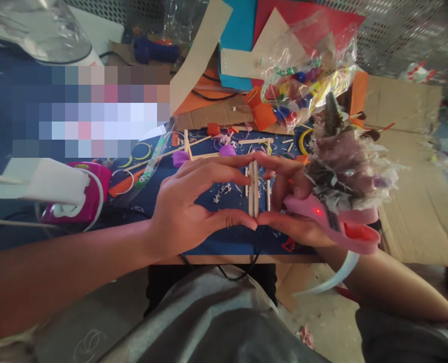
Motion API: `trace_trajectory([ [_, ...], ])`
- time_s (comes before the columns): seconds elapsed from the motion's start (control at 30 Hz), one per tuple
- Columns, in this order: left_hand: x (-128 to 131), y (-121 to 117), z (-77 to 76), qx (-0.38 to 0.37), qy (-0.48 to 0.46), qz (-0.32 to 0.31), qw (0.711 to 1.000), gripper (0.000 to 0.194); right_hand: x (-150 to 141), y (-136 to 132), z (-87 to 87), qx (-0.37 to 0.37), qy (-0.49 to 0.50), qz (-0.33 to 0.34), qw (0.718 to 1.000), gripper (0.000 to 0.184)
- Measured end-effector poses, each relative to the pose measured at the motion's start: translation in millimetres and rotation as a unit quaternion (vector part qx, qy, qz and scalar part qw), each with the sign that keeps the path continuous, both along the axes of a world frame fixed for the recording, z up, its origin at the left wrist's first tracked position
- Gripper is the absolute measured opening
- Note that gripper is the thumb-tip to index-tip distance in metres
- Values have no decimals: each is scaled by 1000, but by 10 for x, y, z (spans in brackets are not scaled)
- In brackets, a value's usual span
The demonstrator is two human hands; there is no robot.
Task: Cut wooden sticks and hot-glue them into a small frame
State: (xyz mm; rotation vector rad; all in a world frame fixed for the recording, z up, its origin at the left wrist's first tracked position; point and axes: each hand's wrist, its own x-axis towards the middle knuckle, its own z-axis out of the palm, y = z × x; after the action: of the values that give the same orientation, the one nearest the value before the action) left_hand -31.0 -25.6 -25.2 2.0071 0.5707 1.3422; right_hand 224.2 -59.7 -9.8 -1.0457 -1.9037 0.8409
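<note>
With fingers and thumbs of my left hand point(178, 206) and right hand point(298, 187) gripping the paired wooden sticks point(256, 194) at both ends, I should press evenly.

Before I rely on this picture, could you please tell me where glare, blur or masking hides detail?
Head view: glare streaks the clear plastic bag, the right edge is smeared, pixelated blocks cover part of the upper left, and the paired sticks look fairly clear.

2 hands point(182, 206), 2 held stks point(256, 194), 1 blu sht point(238, 33), 1 rd sht point(265, 17)
</note>
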Motion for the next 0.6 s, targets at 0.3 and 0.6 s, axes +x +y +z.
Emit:
trace_trajectory([
  [0.3,-6,-18,19,-15,8,7,1000,62,-44,6,9,-48,35,-19,998,38],
  [0.6,7,-5,29,-1,5,-4,1000,59,0,12,-25,-46,13,-24,999,39],
])
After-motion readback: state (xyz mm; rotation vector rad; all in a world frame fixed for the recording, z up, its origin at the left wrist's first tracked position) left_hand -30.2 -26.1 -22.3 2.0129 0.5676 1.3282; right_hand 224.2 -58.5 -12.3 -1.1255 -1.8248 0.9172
